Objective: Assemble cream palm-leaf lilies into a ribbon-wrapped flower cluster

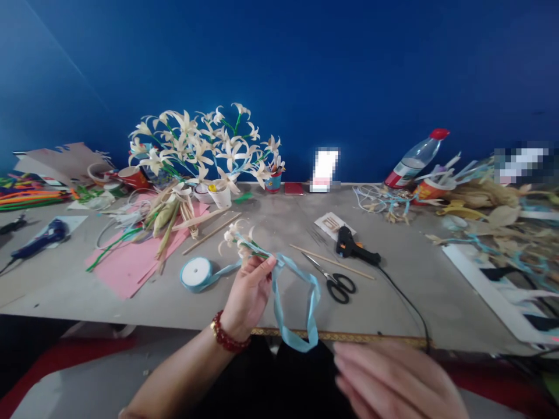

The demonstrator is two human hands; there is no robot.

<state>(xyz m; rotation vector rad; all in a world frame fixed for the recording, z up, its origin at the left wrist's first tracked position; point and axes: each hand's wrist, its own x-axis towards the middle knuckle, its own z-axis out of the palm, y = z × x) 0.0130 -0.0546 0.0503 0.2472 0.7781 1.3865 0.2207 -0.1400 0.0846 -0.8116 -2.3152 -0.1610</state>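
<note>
My left hand [252,286], closed, grips the stems of a small bunch of pale craft flowers [238,234], which point up and left. Light blue ribbon [315,297] hangs in a long loop from the stem end at my fingertips, its low point past the table's front edge. More ribbon runs left from behind this hand to a ribbon roll [196,272] lying on the table. My right hand [395,378], slightly blurred, is low in front of the table, apart from the ribbon. Its fingers are stretched out, with nothing seen in them.
Scissors [336,283], a thin wooden stick [345,265] and a black glue gun [356,247] with a cord lie to the right. Pink paper [120,267] and a blue glue gun [46,240] are left. White flowers [201,145] and a tilted bottle [414,160] stand behind.
</note>
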